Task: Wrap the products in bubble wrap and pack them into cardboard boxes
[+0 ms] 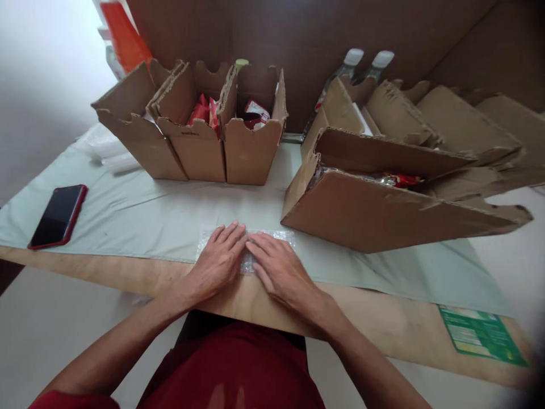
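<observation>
A small sheet of clear bubble wrap (247, 263) lies on the table near its front edge, partly covered by both hands. My left hand (219, 258) rests flat on its left part, fingers stretched forward. On the right part lies my right hand (279, 264), also flat, with its fingers pointing left and forward. The fingertips of the two hands nearly meet at the middle of the sheet. Neither hand grips anything. Whether something lies under the palms is hidden.
Several cardboard bins (193, 150) with packets stand at the back left. A long cardboard bin (383, 213) sits close on the right, with bottles (353, 59) behind. A phone (58, 216) lies at left, a green printed packet (481, 335) at the front right edge.
</observation>
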`<state>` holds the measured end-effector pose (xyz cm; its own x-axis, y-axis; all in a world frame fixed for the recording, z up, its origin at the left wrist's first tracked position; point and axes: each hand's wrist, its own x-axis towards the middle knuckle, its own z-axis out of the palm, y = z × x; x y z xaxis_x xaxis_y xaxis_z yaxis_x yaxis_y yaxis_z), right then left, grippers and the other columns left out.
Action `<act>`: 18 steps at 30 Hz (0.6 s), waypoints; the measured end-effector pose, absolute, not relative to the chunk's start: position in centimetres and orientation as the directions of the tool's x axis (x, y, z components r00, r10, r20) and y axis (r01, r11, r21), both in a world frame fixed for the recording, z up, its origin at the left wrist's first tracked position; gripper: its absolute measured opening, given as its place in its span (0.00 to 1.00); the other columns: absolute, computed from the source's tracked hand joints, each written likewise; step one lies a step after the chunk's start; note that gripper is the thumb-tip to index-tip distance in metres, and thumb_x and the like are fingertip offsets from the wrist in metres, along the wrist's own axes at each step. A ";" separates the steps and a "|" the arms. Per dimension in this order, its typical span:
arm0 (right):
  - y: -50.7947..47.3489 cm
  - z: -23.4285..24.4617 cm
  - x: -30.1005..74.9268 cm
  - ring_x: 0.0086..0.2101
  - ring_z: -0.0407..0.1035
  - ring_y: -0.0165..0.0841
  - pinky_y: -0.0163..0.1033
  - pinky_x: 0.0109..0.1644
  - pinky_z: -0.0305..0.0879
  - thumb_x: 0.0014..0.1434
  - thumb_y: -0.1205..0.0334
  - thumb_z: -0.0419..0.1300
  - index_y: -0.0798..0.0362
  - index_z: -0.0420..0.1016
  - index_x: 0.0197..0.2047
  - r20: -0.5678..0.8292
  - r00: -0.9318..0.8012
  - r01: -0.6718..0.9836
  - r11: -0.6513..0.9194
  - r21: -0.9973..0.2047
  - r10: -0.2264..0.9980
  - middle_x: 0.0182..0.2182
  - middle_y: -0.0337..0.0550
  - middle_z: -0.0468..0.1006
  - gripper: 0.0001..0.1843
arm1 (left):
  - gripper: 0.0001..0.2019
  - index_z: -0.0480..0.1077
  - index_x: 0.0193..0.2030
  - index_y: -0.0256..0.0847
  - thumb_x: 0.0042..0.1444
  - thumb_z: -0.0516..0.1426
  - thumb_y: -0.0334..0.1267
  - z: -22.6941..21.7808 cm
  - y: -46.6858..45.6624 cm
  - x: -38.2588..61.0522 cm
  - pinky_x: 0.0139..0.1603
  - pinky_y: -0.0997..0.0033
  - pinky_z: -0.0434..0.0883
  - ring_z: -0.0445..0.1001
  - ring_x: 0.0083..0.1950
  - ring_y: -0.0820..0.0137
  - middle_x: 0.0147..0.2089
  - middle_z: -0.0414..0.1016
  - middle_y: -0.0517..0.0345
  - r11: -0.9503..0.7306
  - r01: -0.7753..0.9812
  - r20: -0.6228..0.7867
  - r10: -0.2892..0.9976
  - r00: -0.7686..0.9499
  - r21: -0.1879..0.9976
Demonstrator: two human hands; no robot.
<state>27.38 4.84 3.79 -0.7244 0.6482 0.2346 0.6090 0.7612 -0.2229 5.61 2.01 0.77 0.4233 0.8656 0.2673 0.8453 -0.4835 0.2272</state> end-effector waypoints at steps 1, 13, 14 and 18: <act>4.9 3.1 26.7 0.64 0.68 0.43 0.51 0.65 0.69 0.71 0.65 0.53 0.55 0.74 0.64 0.213 -0.741 0.597 0.770 -0.222 0.636 0.65 0.51 0.75 0.21 | 0.22 0.68 0.67 0.36 0.69 0.51 0.30 0.5 2.1 5.0 0.72 0.39 0.64 0.65 0.75 0.49 0.72 0.69 0.39 -0.463 0.862 0.219 0.881 0.420 0.206; 4.0 1.6 35.9 0.56 0.75 0.43 0.50 0.55 0.70 0.73 0.66 0.51 0.51 0.79 0.55 0.377 -0.508 0.769 0.605 -0.205 0.774 0.54 0.49 0.83 0.16 | 0.23 0.63 0.71 0.42 0.71 0.49 0.42 0.5 2.4 0.0 0.73 0.42 0.61 0.64 0.73 0.52 0.72 0.69 0.45 -0.301 0.892 0.139 0.953 0.269 0.337; 4.5 1.9 34.4 0.58 0.73 0.43 0.49 0.56 0.70 0.71 0.70 0.50 0.51 0.78 0.57 0.366 -0.553 0.742 0.642 -0.192 0.749 0.56 0.49 0.82 0.18 | 0.23 0.66 0.69 0.41 0.69 0.50 0.41 0.6 2.9 -0.1 0.69 0.43 0.65 0.69 0.68 0.52 0.67 0.73 0.44 -0.268 0.906 0.157 0.961 0.228 0.327; 7.5 2.9 27.9 0.59 0.69 0.45 0.48 0.53 0.68 0.64 0.80 0.47 0.56 0.75 0.61 0.190 -0.655 0.731 0.677 -0.084 0.731 0.60 0.56 0.77 0.27 | 0.17 0.76 0.54 0.41 0.59 0.57 0.36 1.5 4.9 -0.3 0.53 0.49 0.72 0.75 0.50 0.52 0.46 0.80 0.46 -0.198 0.945 0.125 0.977 0.170 0.259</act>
